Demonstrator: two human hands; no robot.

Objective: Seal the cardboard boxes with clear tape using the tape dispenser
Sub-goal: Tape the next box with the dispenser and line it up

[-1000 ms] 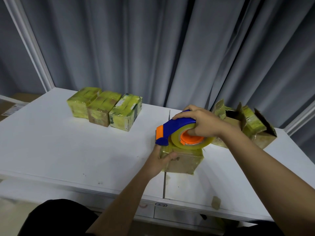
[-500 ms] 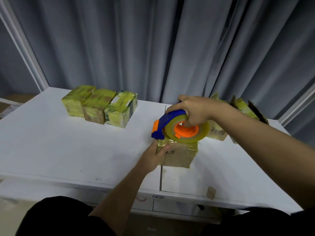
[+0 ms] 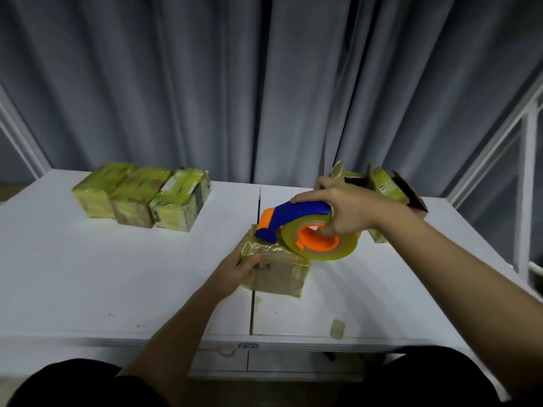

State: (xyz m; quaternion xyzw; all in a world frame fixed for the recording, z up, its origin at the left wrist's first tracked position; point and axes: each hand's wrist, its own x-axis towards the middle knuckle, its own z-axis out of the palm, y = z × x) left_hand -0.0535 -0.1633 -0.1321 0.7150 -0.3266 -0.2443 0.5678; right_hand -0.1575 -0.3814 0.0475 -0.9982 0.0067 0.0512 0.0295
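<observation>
The right hand (image 3: 345,210) grips the blue-and-orange plastic tape dispenser (image 3: 296,227), its nose touching the small taped cardboard box (image 3: 274,267) at seven o'clock, which the left hand (image 3: 235,267) holds steady mid-table.

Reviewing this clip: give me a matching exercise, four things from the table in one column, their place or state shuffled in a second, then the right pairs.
Things:
1. tape dispenser
2. box being taped
3. three wrapped boxes
4. open-flapped boxes

Places or states:
A. in a row at the far left of the table
B. far right, behind the right forearm
C. gripped by the right hand, nose on a box top
D. near the table's middle seam, left hand holding its near left corner

Pairs: 1-C, 2-D, 3-A, 4-B
</observation>
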